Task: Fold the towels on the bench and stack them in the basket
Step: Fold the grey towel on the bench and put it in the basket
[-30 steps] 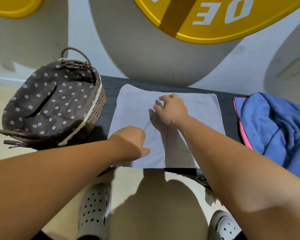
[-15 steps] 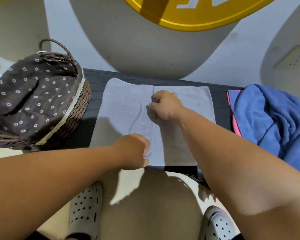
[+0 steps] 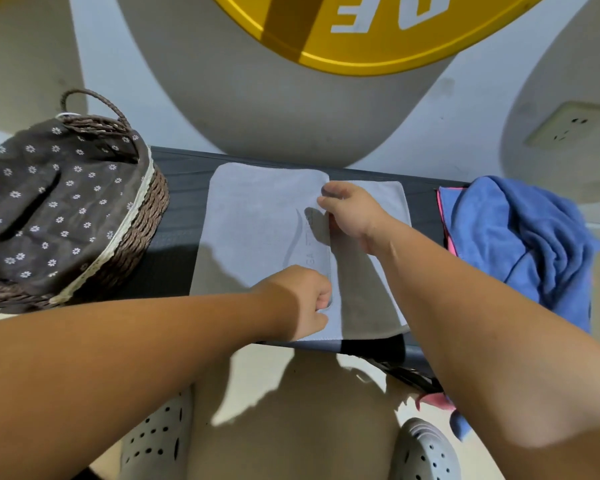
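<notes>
Towel (image 3: 257,220) edge btwn fingers (image 3: 327,201): L hand (image 3: 300,299); R hand (image 3: 355,216)

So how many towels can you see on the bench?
2. A grey towel lies in the middle, partly folded; a crumpled blue towel sits at the right end. A pink edge under the blue one may be a hidden third.
</notes>
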